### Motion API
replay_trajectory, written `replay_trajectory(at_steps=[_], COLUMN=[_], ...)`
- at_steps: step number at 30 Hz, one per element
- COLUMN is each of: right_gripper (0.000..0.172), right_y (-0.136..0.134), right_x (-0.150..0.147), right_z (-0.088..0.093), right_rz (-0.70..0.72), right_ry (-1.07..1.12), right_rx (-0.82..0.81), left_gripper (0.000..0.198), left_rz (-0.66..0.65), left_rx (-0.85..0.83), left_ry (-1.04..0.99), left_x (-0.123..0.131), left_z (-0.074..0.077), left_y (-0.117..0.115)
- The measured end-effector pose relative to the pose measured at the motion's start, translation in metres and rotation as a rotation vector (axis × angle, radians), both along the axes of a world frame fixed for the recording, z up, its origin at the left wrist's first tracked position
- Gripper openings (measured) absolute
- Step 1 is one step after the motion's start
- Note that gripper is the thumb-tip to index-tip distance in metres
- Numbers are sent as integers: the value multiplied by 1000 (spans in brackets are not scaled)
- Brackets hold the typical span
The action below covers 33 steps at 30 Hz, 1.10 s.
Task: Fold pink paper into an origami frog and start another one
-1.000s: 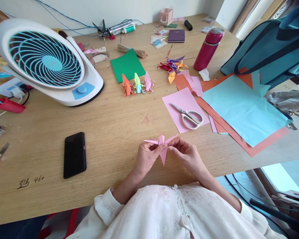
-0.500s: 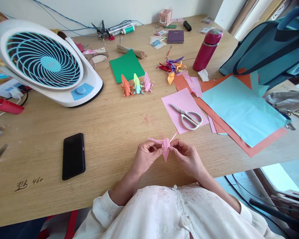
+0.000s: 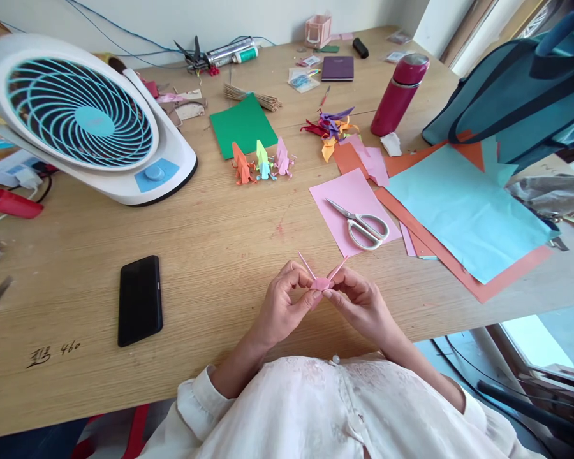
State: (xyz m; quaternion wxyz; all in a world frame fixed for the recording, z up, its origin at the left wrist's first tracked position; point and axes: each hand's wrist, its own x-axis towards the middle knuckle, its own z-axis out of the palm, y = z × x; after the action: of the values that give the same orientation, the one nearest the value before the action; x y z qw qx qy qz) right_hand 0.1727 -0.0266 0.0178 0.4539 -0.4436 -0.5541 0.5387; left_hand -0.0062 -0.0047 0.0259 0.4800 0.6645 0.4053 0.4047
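A small pink origami figure (image 3: pixel 321 284) is pinched between both hands, close to the table's front edge. Two thin folded strips stick up from it in a V. My left hand (image 3: pixel 286 301) grips its left side with thumb and fingertips, and my right hand (image 3: pixel 357 299) does the same on the right. The fingers partly cover the figure's lower part. Just beyond the right hand, scissors (image 3: pixel 361 224) lie on a pink paper sheet (image 3: pixel 347 191). Farther back, three finished-looking origami figures (image 3: pixel 262 162) in orange, green-blue and pink stand in a row.
A white fan (image 3: pixel 176 150) stands at the left, behind a black phone (image 3: pixel 140 301). Blue paper (image 3: pixel 469 210) overlaps orange sheets at the right, before a teal bag (image 3: pixel 511 95). A magenta flask (image 3: pixel 399 95), folded paper pieces (image 3: pixel 332 126) and green paper (image 3: pixel 243 127) lie farther back.
The pink figure has tilted in my fingers: its two strips now point up more steeply, and its lower point shows less. Both hands keep their hold in nearly the same place.
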Motion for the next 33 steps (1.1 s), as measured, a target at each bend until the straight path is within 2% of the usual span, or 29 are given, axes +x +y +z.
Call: replay_trajectory(at_steps=[3, 5, 11, 18, 25, 33], right_gripper=[17, 19, 25, 27, 23, 23], right_y=[1, 3, 6, 4, 4, 1], right_x=[0, -1, -2, -6, -12, -10], right_z=[0, 0, -2, -3, -10, -9], right_rz=[84, 98, -36, -28, -160, -190], right_ry=[166, 195, 156, 195, 174, 127], right_rx=[-124, -175, -191, -177, -182, -139], left_gripper=[21, 22, 25, 31, 27, 20], left_rz=[-87, -117, 41, -5, 137, 137], left_rx=[-60, -93, -168, -244, -207, -227], left_ry=[-39, -46, -82, -128, -100, -177], left_x=[-1, 0, 5, 2, 5, 6], left_z=[-2, -4, -13, -11, -14, -14], left_y=[0, 0, 2, 3, 2, 1])
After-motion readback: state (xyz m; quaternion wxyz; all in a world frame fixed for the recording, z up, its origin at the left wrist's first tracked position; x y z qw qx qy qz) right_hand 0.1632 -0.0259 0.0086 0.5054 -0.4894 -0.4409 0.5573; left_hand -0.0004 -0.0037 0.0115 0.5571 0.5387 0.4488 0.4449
